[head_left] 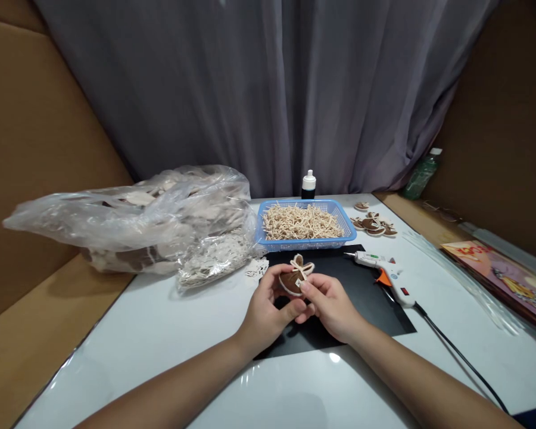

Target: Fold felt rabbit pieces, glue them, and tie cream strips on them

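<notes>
Between both hands I hold a small brown felt ornament (290, 281) with a pale edge, a cream bow and a small light tag on its front. My left hand (268, 304) grips its left side, fingers behind it and thumb below. On its right, my right hand (330, 301) pinches it, with the thumb by the little tag. Both hands are above a black mat (375, 298). To their right lies a white glue gun (384, 274) with an orange trigger, its nozzle pointing left.
A blue basket (351, 235) of cream cord bows stands behind the mat. Left are a large plastic bag (161, 214) of felt pieces and a smaller bag of white cutouts (218, 256). Finished ornaments (373, 223), glue sticks (464, 283), a bottle (308, 183) and booklets (504, 277) lie around.
</notes>
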Action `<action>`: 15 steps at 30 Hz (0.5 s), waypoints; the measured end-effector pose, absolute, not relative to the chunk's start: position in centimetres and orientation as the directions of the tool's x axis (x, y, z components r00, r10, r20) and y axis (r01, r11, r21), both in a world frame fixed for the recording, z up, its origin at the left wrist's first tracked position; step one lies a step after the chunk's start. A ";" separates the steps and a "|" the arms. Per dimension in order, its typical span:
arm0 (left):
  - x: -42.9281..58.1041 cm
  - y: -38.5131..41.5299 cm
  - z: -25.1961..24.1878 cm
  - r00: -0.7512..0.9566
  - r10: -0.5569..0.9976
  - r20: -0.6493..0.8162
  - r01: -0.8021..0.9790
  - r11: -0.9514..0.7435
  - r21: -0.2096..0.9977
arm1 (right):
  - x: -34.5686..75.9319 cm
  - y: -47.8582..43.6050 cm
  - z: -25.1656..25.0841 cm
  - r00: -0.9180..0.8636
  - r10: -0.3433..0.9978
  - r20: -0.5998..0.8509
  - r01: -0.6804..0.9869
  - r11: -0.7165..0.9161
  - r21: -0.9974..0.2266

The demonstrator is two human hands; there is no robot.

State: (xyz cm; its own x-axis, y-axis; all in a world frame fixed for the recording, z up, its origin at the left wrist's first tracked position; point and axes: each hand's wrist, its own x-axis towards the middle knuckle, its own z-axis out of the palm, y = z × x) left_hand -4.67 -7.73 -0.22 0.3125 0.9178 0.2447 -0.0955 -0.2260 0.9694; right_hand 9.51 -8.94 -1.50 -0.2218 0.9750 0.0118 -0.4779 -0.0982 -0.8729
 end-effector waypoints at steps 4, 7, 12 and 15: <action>-5.3 -6.2 -0.5 0.072 0.960 0.272 -0.090 -0.265 0.960 | 10.2 -8.6 -1.0 -0.159 0.987 -0.027 -0.478 -0.100 -0.873; -5.6 -5.3 -0.8 0.005 0.977 0.212 0.033 -0.212 0.977 | 10.7 -8.2 -0.6 -0.115 0.993 -0.039 -0.483 -0.091 -0.871; -5.2 -6.2 -0.8 0.193 0.921 0.337 -0.194 -0.301 0.934 | 10.4 -8.5 -0.7 -0.090 0.995 -0.034 -0.481 -0.073 -0.874; -4.9 -7.2 -0.8 0.345 0.879 0.330 -0.232 -0.260 0.937 | 9.7 -8.9 -1.0 -0.134 0.990 -0.036 -0.434 -0.091 -0.896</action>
